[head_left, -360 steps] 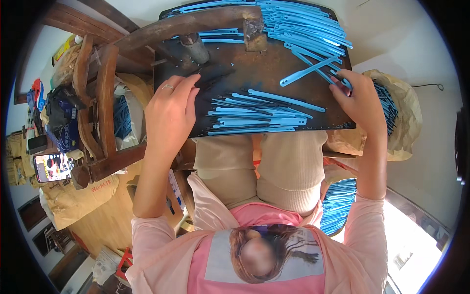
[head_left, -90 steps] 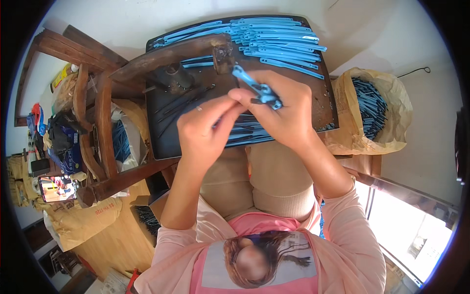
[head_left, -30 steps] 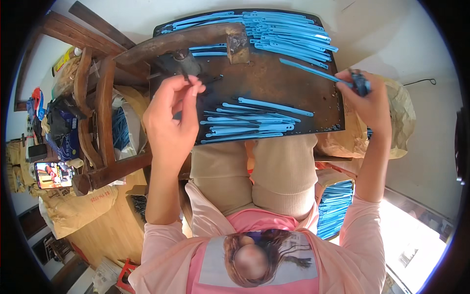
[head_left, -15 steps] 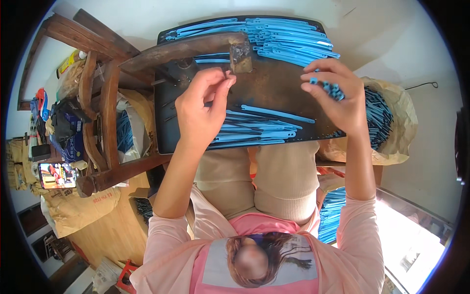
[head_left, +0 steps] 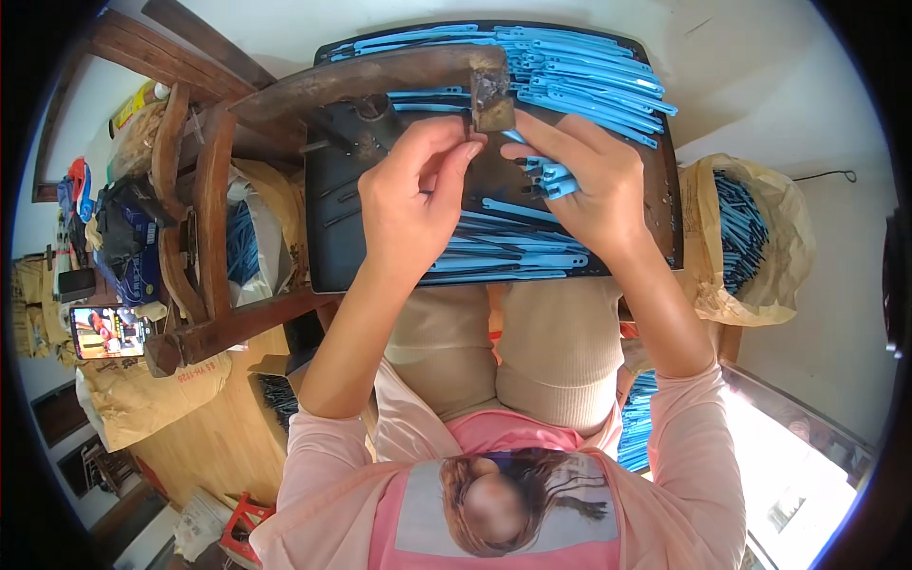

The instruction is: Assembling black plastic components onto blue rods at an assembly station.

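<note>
My left hand (head_left: 413, 190) pinches thumb and forefinger together just below a worn block (head_left: 492, 103) at the end of a wooden arm (head_left: 389, 76). Something small and dark shows at those fingertips, too small to name. Close on the block's other side, my right hand (head_left: 600, 185) is closed round a bunch of blue plastic strips (head_left: 551, 180) with black ends; one strip points up to the block. Beneath both hands lies a dark tray (head_left: 328, 256). Blue and black strips (head_left: 518, 252) lie along its near edge, and a larger heap of blue strips (head_left: 589, 78) covers its far side.
A wooden frame (head_left: 217, 209) stands at the left, carrying the arm over the tray. An open paper sack (head_left: 788, 237) of blue and black strips stands on the right. More blue strips (head_left: 638, 423) sit low beside my leg. A lit phone (head_left: 109, 332) is at far left.
My right hand has moved left, bringing its strips from the tray's right side up to the block. My left hand has shifted slightly right and stays pinched. The whole view has shifted a little.
</note>
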A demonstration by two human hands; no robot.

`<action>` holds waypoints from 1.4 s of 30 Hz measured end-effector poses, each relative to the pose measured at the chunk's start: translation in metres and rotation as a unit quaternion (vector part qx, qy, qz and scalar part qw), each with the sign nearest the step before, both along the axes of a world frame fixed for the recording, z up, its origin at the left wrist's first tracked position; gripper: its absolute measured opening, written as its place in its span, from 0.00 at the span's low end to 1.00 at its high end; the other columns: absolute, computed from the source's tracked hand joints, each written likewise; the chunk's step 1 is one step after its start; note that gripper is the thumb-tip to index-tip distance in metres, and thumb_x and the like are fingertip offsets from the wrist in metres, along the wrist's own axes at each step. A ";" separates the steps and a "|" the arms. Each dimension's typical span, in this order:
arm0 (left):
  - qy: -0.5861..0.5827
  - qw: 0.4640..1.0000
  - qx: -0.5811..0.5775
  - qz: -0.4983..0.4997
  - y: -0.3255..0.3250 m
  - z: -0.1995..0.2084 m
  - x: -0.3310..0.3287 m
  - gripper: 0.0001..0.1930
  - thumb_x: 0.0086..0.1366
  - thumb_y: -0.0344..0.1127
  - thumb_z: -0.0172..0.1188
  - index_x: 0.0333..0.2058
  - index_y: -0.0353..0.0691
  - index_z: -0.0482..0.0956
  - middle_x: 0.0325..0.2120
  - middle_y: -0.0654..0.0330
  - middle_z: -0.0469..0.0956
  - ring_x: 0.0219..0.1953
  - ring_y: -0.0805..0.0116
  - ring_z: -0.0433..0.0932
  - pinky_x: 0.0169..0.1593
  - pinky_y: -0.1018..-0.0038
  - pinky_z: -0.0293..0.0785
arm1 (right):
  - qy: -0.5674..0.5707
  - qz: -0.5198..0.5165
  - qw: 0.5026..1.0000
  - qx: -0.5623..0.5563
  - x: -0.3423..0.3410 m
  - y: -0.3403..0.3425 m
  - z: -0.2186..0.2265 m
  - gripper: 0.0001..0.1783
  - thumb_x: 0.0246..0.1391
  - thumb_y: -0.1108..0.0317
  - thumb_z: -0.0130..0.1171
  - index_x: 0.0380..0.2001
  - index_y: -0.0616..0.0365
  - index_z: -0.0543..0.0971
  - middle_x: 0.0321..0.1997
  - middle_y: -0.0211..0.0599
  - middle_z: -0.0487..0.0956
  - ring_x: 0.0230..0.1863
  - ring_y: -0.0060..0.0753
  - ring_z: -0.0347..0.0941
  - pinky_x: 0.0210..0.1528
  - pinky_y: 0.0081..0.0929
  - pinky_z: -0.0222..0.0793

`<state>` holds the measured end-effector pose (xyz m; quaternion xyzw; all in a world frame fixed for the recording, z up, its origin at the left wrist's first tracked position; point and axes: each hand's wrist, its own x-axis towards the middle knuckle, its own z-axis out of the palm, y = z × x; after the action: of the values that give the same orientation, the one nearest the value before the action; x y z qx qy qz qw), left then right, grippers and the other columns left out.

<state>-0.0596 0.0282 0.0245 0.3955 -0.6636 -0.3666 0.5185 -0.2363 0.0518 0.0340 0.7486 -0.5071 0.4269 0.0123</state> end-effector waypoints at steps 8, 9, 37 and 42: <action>0.018 1.000 0.004 0.001 0.001 0.002 -0.001 0.08 0.62 0.19 0.60 0.40 0.31 0.79 0.32 0.56 0.84 0.37 0.74 0.84 0.37 0.81 0.78 | 0.004 -0.005 1.000 -0.019 0.004 -0.004 -0.001 0.28 0.32 0.77 0.64 0.43 0.45 0.84 0.21 0.31 0.73 0.21 0.35 0.72 0.21 0.31 0.67; 0.018 1.000 0.005 0.002 0.001 0.002 -0.001 0.08 0.62 0.19 0.60 0.40 0.31 0.79 0.32 0.56 0.84 0.37 0.74 0.84 0.37 0.81 0.78 | 0.004 -0.004 1.000 -0.018 0.003 -0.005 -0.003 0.28 0.32 0.77 0.64 0.43 0.45 0.84 0.21 0.31 0.73 0.21 0.35 0.72 0.21 0.31 0.67; -0.080 0.988 -0.124 -0.050 0.014 0.003 0.013 0.08 0.54 0.22 0.66 0.34 0.38 0.82 0.28 0.59 0.83 0.27 0.69 0.83 0.29 0.78 0.75 | -0.073 0.058 0.995 0.022 0.021 0.015 0.017 0.16 0.38 0.74 0.65 0.36 0.53 0.83 0.23 0.36 0.78 0.24 0.40 0.75 0.25 0.31 0.70; -0.168 0.967 -0.179 -0.074 0.017 -0.003 0.019 0.08 0.53 0.26 0.68 0.33 0.41 0.83 0.31 0.59 0.83 0.31 0.61 0.83 0.34 0.71 0.78 | -0.072 0.054 0.996 -0.018 0.008 0.022 0.019 0.09 0.46 0.74 0.70 0.29 0.62 0.78 0.23 0.38 0.77 0.22 0.33 0.72 0.25 0.25 0.66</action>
<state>-0.0409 0.0449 0.0220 0.3018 -0.8236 -0.2077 0.4329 -0.2282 0.0734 0.0532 0.7420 -0.4581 0.4883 -0.0339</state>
